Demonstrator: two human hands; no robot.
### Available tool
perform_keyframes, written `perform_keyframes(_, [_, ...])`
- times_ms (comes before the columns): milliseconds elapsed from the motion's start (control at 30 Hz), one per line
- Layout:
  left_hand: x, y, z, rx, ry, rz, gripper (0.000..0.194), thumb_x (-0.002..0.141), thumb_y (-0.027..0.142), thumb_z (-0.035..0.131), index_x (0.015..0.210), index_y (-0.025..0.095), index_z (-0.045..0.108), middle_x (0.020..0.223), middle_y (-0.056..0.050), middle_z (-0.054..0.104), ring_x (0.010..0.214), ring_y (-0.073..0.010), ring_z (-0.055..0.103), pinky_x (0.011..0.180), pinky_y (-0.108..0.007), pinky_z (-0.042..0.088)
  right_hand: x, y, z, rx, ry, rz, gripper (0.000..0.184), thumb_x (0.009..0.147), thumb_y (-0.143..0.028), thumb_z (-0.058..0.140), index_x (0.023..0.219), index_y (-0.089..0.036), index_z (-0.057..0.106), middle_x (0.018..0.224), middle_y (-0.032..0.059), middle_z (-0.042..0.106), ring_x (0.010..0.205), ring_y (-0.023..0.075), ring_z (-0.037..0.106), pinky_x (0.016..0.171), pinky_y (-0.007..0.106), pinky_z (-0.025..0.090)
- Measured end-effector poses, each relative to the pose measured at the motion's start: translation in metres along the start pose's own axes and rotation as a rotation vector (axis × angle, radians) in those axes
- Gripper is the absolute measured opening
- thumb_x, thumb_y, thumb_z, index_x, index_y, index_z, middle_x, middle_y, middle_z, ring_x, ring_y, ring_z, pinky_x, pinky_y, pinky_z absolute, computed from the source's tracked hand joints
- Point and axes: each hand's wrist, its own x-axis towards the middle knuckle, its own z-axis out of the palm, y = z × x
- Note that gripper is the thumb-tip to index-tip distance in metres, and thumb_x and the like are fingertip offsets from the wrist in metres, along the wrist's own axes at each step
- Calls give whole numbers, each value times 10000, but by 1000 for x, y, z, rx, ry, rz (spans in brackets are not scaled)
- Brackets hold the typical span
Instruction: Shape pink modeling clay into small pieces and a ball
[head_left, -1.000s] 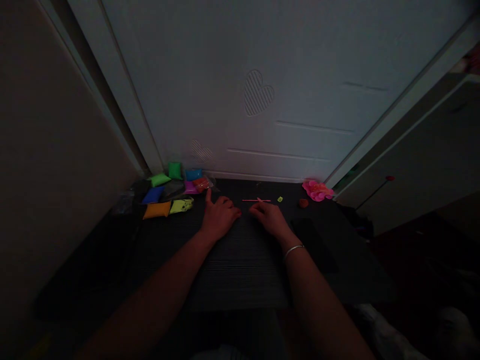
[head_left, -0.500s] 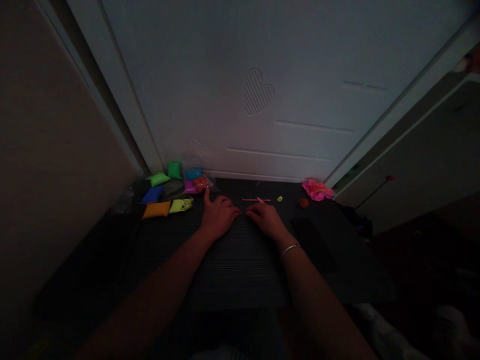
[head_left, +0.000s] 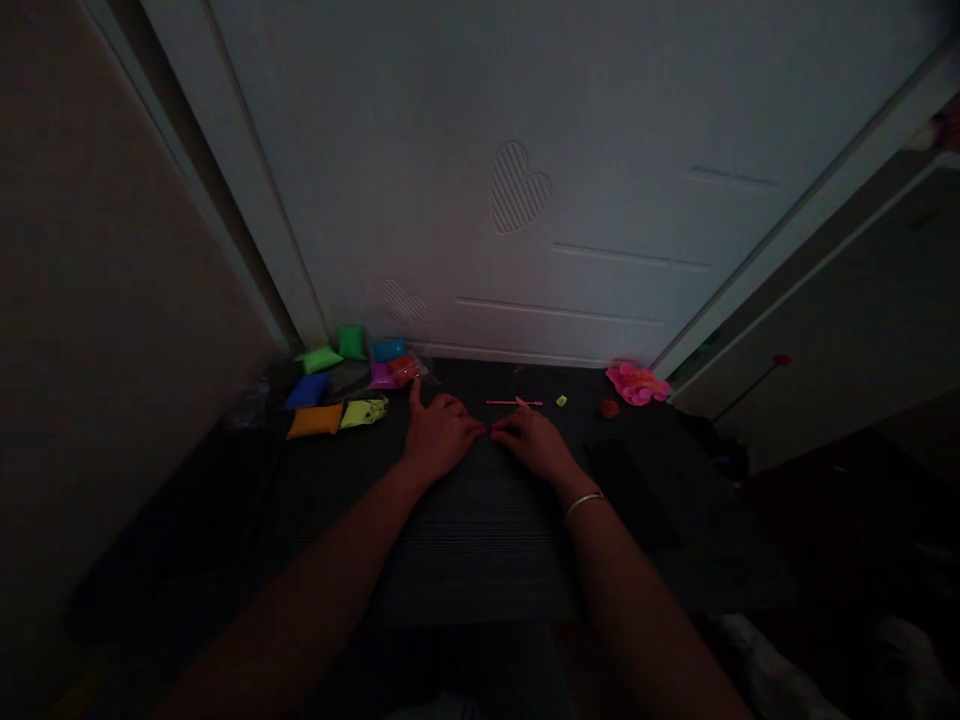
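Observation:
In the dim head view, my left hand (head_left: 440, 437) rests low over the dark table, one finger stretched toward the packets and its other fingertips pressed together. Facing it, my right hand (head_left: 534, 441) has its thumb and finger in a pinch and a bracelet (head_left: 583, 503) at the wrist. Small reddish-pink spots show at both sets of fingertips; I cannot tell whether these are nails or a bit of material. A thin pink stick-like tool (head_left: 504, 403) lies just beyond the right hand. Near it sits a small yellow-green lump (head_left: 561, 400).
Several coloured packets, among them an orange packet (head_left: 314, 421) and a green packet (head_left: 350, 342), lie at the back left. A pink petalled piece (head_left: 637, 383), a reddish-brown ball (head_left: 608, 409) and a dark flat slab (head_left: 630, 494) are on the right. A white panel (head_left: 480, 320) stands behind.
The fingertips of my two hands have come slightly closer together. The view has shifted a little; the things on the table stay in place.

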Motion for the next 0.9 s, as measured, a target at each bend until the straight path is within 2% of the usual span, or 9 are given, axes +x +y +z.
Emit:
perform_keyframes(200, [1,-1,1,-10,4,-5,192,791,378,501,837,325,679,820,-1,667,938,-225,512,983,-609,-12,-1,3,1,28,-5,20,157,773,-299,548,833,-250,685,857,24,653,875,182,570,859,363,415])
perform_keyframes(400, [1,1,1,-18,-5,-3,190,797,362,493,822,325,678,809,5,666,937,-221,510,983,-609,-12,-1,-2,3,-18,23,12,148,766,-309,560,836,-267,683,889,29,644,1024,212,522,932,383,371])
perform_keyframes(533, [1,1,1,-1,-2,-8,189,796,365,496,823,324,678,820,3,664,937,-220,505,984,-607,-19,-1,-6,3,-78,13,42,172,789,-318,528,849,-260,678,909,41,638,1019,216,531,899,367,396])
perform_keyframes(700, [1,1,1,13,-2,0,186,795,371,499,827,328,677,819,5,662,931,-221,509,981,-609,-26,-2,-8,1,-79,14,61,165,781,-333,542,841,-264,679,943,45,637,1116,242,472,901,375,388])
perform_keyframes(900, [1,-1,2,6,1,-5,191,796,385,498,841,340,677,825,7,660,951,-226,501,982,-607,-13,-2,-4,0,-22,9,56,190,758,-332,570,907,-265,666,963,39,640,1051,223,523,917,371,382])
